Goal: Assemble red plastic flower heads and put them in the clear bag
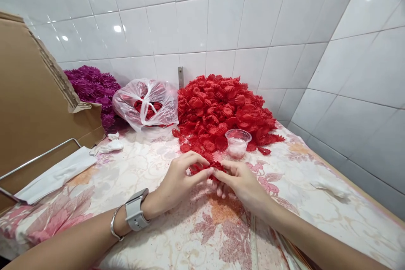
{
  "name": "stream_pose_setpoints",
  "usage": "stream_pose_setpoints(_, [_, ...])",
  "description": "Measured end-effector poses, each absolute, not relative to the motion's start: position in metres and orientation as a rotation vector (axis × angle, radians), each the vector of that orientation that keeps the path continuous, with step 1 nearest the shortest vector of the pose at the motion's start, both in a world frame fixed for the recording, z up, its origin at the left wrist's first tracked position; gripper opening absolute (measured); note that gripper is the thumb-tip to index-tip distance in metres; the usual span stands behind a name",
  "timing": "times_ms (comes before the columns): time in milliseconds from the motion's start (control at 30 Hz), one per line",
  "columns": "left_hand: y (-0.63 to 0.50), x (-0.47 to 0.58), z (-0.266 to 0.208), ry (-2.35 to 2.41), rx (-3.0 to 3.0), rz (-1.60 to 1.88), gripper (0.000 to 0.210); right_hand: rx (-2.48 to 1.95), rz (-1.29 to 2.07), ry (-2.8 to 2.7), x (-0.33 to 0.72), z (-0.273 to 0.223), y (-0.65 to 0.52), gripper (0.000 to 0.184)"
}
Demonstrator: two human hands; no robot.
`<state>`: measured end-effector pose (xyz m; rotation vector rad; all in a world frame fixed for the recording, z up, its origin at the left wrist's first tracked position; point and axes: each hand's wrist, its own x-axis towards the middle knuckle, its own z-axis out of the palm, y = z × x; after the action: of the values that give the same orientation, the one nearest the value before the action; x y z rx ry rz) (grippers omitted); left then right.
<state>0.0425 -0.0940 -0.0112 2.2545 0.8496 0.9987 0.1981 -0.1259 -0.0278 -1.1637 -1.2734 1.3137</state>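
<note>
My left hand (pixel 185 177) and my right hand (pixel 238 179) meet over the middle of the table, fingertips almost touching. Between them is a red fabric flower piece (pixel 217 165) with notched edges, pinched by the fingers of both hands and partly covered by them. Right behind my hands rises a large heap of similar red flower pieces (pixel 221 109). A small clear plastic cup (pixel 238 142) with whitish contents stands at the front of the heap, just beyond my right hand.
A tied clear plastic bag (pixel 147 105) of red pieces sits left of the heap, with a purple flower pile (pixel 91 88) beyond it. A cardboard box (pixel 41 93) takes up the left side. White tissue (pixel 109 145) lies on the floral tablecloth (pixel 152 240). Tiled walls (pixel 190 21) close off the back and right.
</note>
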Motion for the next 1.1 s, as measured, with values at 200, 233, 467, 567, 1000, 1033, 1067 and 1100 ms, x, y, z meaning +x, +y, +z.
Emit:
stream_pose_setpoints(200, [-0.0938, 0.0410, -0.0133, 0.840, 2.234, 0.991, 0.009, -1.209, 1.204, -1.366, 0.1971, -0.0290, -0.1282, 0.024])
stream_pose_setpoints(233, [-0.0935, 0.0407, -0.0140, 0.832, 2.215, 0.993, 0.010, -1.219, 1.192, -1.381, 0.1968, -0.0286, -0.1289, 0.024])
stream_pose_setpoints(467, [-0.0899, 0.0393, -0.0153, 0.800, 2.160, 1.026, 0.009, -1.194, 1.166, -1.497, 0.1961, -0.0228, -0.1337, 0.021])
stream_pose_setpoints(567, [-0.0908, 0.0395, -0.0130, 0.797, 2.217, 1.029, 0.010, -1.189, 1.119, -1.501, 0.1970, -0.0240, -0.1327, 0.021])
stream_pose_setpoints(1000, [-0.0875, 0.0389, -0.0148, 0.739, 2.006, 0.937, 0.006, -1.148, 1.127, -1.540, 0.1984, -0.0259, -0.1300, 0.022])
stream_pose_setpoints(1033, [-0.0865, 0.0390, -0.0147, 0.730, 1.955, 0.933, 0.005, -1.134, 1.136, -1.551, 0.1986, -0.0258, -0.1297, 0.022])
stream_pose_setpoints(1067, [-0.0854, 0.0392, -0.0146, 0.720, 1.890, 0.926, 0.006, -1.126, 1.146, -1.555, 0.1988, -0.0255, -0.1293, 0.022])
stream_pose_setpoints(1100, [-0.0843, 0.0394, -0.0148, 0.707, 1.805, 0.919, 0.007, -1.121, 1.161, -1.553, 0.1992, -0.0248, -0.1288, 0.022])
